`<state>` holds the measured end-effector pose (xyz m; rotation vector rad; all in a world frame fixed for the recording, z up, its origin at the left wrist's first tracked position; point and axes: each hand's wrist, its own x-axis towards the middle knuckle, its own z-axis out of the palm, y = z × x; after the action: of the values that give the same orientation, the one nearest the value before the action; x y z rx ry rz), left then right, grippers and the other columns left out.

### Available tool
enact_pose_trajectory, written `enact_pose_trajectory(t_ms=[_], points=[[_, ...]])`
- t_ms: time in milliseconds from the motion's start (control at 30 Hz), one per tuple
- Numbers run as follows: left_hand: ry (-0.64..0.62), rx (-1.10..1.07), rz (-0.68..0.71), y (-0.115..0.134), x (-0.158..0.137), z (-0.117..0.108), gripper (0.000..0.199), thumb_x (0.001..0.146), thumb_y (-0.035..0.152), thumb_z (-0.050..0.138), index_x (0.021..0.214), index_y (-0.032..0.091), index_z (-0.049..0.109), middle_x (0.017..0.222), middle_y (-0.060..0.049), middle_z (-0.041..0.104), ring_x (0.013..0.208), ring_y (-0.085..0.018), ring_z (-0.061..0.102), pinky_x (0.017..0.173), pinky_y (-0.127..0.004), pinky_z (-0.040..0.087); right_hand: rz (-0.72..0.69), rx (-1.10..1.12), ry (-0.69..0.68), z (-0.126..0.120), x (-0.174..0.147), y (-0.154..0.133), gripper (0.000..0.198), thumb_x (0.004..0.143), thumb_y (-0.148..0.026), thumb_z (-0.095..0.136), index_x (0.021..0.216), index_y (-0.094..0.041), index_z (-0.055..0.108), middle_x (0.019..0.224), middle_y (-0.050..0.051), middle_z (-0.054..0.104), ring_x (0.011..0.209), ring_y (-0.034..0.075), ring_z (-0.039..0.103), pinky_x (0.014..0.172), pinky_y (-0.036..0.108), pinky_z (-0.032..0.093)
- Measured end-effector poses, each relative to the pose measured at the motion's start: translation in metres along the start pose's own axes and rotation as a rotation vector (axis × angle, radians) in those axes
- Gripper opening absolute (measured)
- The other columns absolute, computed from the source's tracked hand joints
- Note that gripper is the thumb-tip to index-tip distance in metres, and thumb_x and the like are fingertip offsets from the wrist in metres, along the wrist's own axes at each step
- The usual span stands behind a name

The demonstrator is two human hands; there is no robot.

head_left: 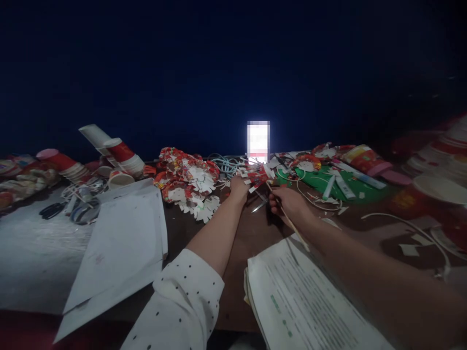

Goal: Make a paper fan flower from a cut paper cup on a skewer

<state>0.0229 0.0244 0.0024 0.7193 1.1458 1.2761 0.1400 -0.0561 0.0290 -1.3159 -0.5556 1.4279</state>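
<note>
In front of me, my right hand (288, 203) is closed round a thin wooden stick (291, 224), which slants down toward the stacked papers. At the stick's upper end is a red-and-white paper cup cut into strips (258, 172). My left hand (239, 189) has its fingers closed at the left side of this cut cup; the exact grip is partly hidden. A pointed metal blade (259, 206), perhaps of scissors, lies on the table between the hands. Just left of my left hand is a pile of red-and-white cut paper flowers (197, 177).
Large white sheets (120, 243) and dark-handled scissors (53, 209) lie left, near stacked paper cups (126, 158). Printed papers (292, 291) are under my right forearm. Glue tubes (343, 187) rest on a green sheet (314, 182). A bright blurred screen (258, 138) stands at the back.
</note>
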Motion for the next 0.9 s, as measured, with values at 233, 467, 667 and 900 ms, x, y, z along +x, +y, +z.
enact_pose_trajectory(t_ms=[233, 467, 667, 900], points=[[-0.026, 0.165, -0.098, 0.008, -0.009, 0.011, 0.012, 0.081, 0.010, 0.070, 0.070, 0.014, 0.066, 0.050, 0.002, 0.055, 0.052, -0.010, 0.058, 0.060, -0.022, 0.050, 0.040, 0.058, -0.153, 0.000, 0.003, -0.001, 0.013, 0.086, -0.005, 0.056, 0.079, -0.015, 0.060, 0.063, -0.001, 0.060, 0.042, 0.004, 0.044, 0.034, 0.012, 0.037], [-0.179, 0.167, -0.146, 0.011, -0.022, 0.015, 0.014, 0.086, 0.013, 0.067, 0.072, 0.013, 0.064, 0.056, 0.001, 0.060, 0.048, -0.006, 0.054, 0.048, -0.015, 0.043, 0.150, 0.282, -0.229, -0.007, 0.011, -0.014, 0.018, 0.092, -0.005, 0.051, 0.078, -0.016, 0.057, 0.064, -0.003, 0.053, 0.041, 0.001, 0.038, 0.032, 0.004, 0.029], [-0.178, -0.008, -0.228, 0.018, -0.026, 0.014, 0.009, 0.080, 0.004, 0.068, 0.078, 0.012, 0.066, 0.071, -0.002, 0.066, 0.065, -0.010, 0.064, 0.064, -0.020, 0.054, 0.118, 0.297, -0.214, -0.011, 0.015, -0.015, 0.018, 0.093, -0.005, 0.050, 0.080, -0.017, 0.055, 0.064, -0.005, 0.050, 0.040, 0.000, 0.037, 0.031, 0.004, 0.026], [-0.209, -0.118, -0.284, 0.014, -0.023, 0.007, 0.016, 0.081, -0.005, 0.062, 0.080, 0.010, 0.067, 0.072, -0.003, 0.066, 0.067, -0.009, 0.065, 0.070, -0.020, 0.057, 0.035, 0.313, -0.222, -0.012, 0.018, -0.011, 0.014, 0.088, -0.004, 0.055, 0.083, -0.017, 0.058, 0.065, -0.005, 0.054, 0.042, 0.001, 0.040, 0.033, 0.005, 0.027]])
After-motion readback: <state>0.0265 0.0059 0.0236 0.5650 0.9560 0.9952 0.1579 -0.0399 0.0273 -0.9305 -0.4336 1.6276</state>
